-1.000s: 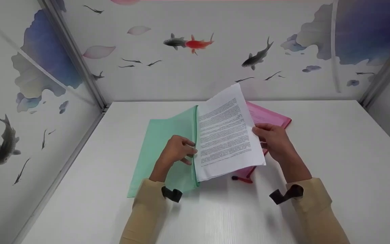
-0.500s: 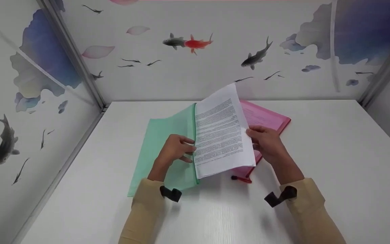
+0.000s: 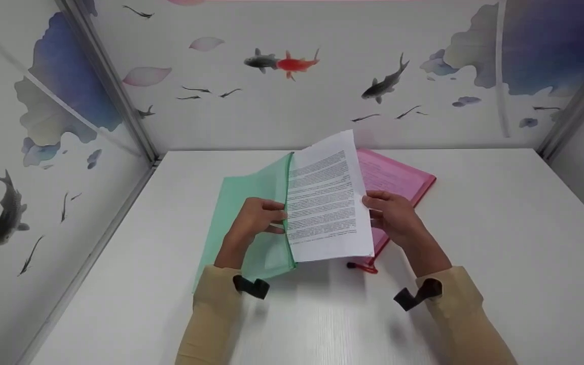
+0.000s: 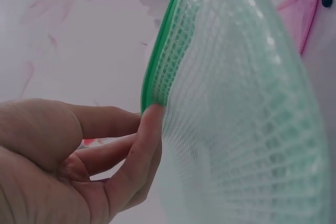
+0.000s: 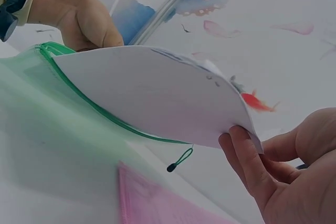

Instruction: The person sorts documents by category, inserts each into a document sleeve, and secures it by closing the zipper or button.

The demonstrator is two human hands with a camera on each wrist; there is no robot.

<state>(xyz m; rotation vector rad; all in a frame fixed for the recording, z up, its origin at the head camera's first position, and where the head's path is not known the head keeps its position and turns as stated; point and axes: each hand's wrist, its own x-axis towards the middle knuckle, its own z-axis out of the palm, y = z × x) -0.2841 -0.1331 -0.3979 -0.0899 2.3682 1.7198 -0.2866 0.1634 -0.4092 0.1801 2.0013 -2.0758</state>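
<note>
A green mesh zipper pouch (image 3: pixel 239 213) lies at the left middle of the table, its zippered mouth raised toward the right. My left hand (image 3: pixel 255 220) pinches the green zipper edge (image 4: pixel 152 77) between thumb and fingers. A printed paper sheet (image 3: pixel 325 203) stands partly inside the pouch's mouth, its left side hidden there; whether it is more than one sheet I cannot tell. My right hand (image 3: pixel 393 215) pinches the paper's right edge, thumb on the printed face. In the right wrist view the paper (image 5: pixel 152 93) bows, with the zipper edge curving along it.
A pink zipper pouch (image 3: pixel 398 175) with a printed page showing through lies behind the paper at right. Its red pull loop (image 3: pixel 368 268) points toward the front. The white table (image 3: pixel 515 243) meets patterned walls at the back and left.
The paper has moved left into the pouch's mouth, with my right hand moving left along with it. My left hand has shifted slightly left and up, still on the zipper edge.
</note>
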